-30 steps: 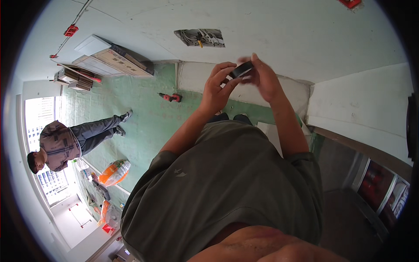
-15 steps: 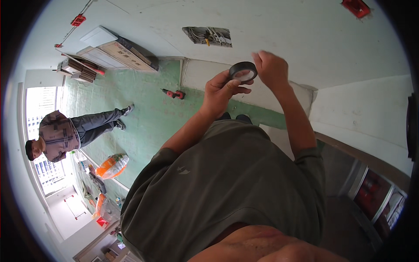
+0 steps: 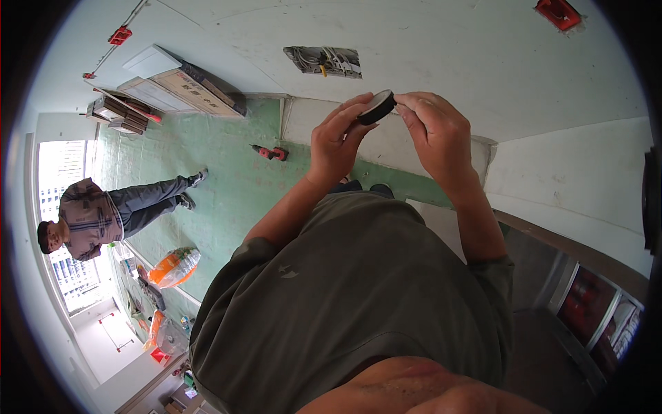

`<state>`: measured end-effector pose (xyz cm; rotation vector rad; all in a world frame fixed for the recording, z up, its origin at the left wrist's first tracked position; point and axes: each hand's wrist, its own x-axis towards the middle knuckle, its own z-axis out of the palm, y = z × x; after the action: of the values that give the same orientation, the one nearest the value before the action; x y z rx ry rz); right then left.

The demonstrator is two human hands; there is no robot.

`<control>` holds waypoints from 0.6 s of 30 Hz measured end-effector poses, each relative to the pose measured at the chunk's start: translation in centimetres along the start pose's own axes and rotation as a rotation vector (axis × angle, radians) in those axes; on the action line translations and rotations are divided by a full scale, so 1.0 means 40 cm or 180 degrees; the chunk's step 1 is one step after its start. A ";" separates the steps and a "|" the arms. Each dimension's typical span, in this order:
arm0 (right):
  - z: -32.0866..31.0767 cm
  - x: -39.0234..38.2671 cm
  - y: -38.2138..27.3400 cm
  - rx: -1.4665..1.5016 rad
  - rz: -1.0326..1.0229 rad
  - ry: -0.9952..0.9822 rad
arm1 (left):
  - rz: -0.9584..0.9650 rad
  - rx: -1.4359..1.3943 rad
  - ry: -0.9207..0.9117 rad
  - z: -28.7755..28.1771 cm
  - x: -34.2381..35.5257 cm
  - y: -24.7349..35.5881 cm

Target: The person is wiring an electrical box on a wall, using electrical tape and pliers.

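A roll of black electrical tape [image 3: 378, 112] is held up in front of my chest, tilted so that its black outer band shows. My left hand [image 3: 332, 141] grips it, fingers on one face and thumb beneath. On the other side, my right hand [image 3: 441, 138] has its fingertips drawn together at the roll's edge. Whether they pinch a loose tape end is too small to make out. Just beyond the hands is a rectangular wall opening [image 3: 323, 62] with several pale wires and a yellow piece inside.
On the green floor lies a red and black cordless drill [image 3: 270, 152]. Boards [image 3: 189, 88] lean against the wall at the far left. Another person [image 3: 93, 217] stands near the window, and an orange and white bag [image 3: 174, 267] lies nearby. A red wall box [image 3: 559, 15] is at upper right.
My right hand has come down, turned, and brought its fingers to the roll's edge. The roll has tipped in my left hand, from showing its open ring to showing its outer band.
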<state>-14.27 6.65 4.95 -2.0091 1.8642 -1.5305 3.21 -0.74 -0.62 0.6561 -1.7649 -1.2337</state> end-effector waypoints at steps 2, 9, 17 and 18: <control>0.001 0.002 0.002 -0.0188 -0.0100 -0.0066 | 0.0478 0.0651 0.0053 -0.002 0.004 0.016; 0.016 0.004 0.018 -0.0821 -0.0580 -0.0174 | 0.0714 0.1171 0.0133 -0.011 0.005 0.022; -0.005 0.026 0.037 0.1741 0.1638 -0.0353 | 0.0564 0.1026 -0.0042 -0.005 0.040 0.023; -0.007 0.031 0.043 0.0872 0.0882 -0.0277 | 0.0602 0.1000 -0.0044 -0.004 0.049 0.023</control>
<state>-15.98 5.35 4.87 -1.5999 1.7050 -1.4991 2.43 -2.05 0.93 0.6405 -2.0033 -0.8434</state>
